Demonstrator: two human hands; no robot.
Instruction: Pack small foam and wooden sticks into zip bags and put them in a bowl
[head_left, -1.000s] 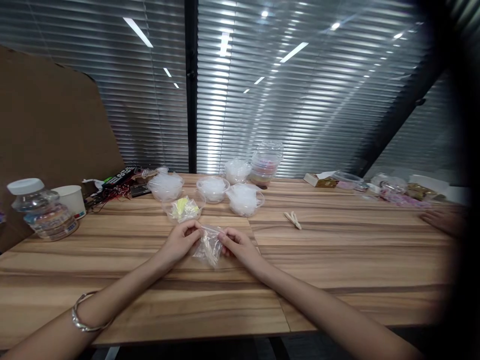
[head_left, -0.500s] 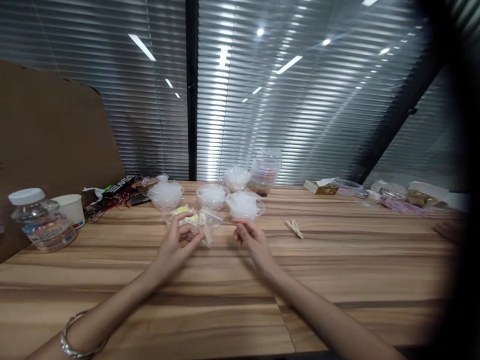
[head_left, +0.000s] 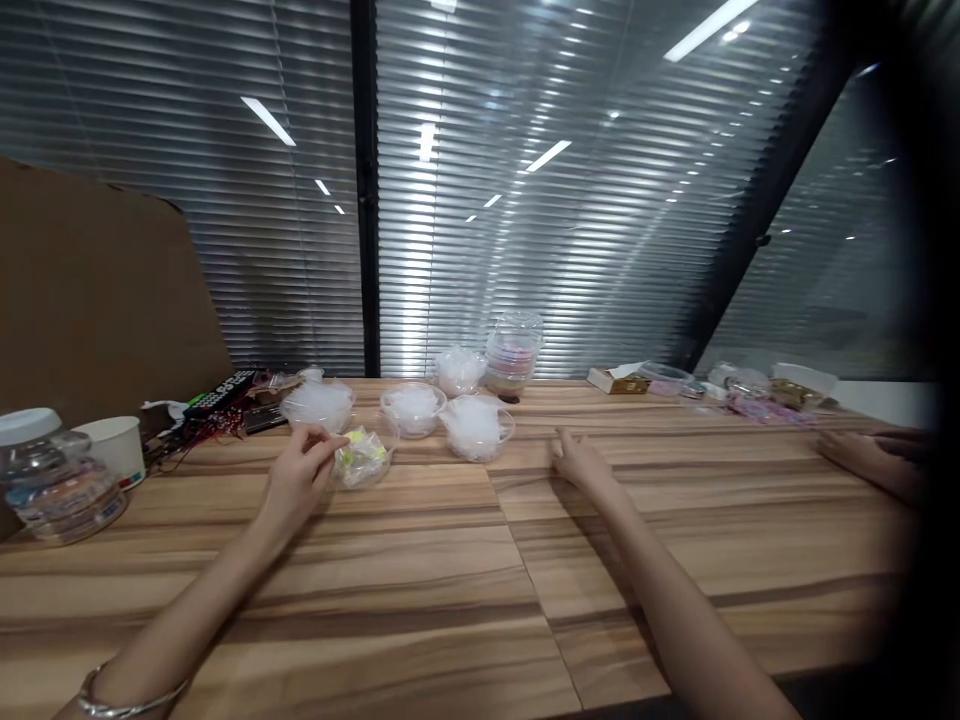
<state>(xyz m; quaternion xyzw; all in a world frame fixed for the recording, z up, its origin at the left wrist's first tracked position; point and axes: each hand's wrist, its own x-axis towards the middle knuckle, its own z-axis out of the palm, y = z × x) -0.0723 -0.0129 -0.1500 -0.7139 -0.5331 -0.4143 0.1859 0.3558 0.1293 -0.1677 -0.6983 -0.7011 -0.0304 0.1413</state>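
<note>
My left hand pinches the edge of a clear bowl that has a crinkled bag with yellow pieces in it. Behind it stand clear bowls filled with white, stringy material: one at the left, one in the middle and one at the right. My right hand is over the table to the right of the bowls, its fingers curled together and pointing away from me. What it may hold is hidden.
A stack of clear containers stands by the window blinds. At the left are a lidded jar, a paper cup and a remote. Another person's hand rests at the right, near packages.
The view has shifted. My right hand has moved right, to where the small light sticks lay. The bag with sticks beside my left hand is out of sight. More of the other person's hand shows.
</note>
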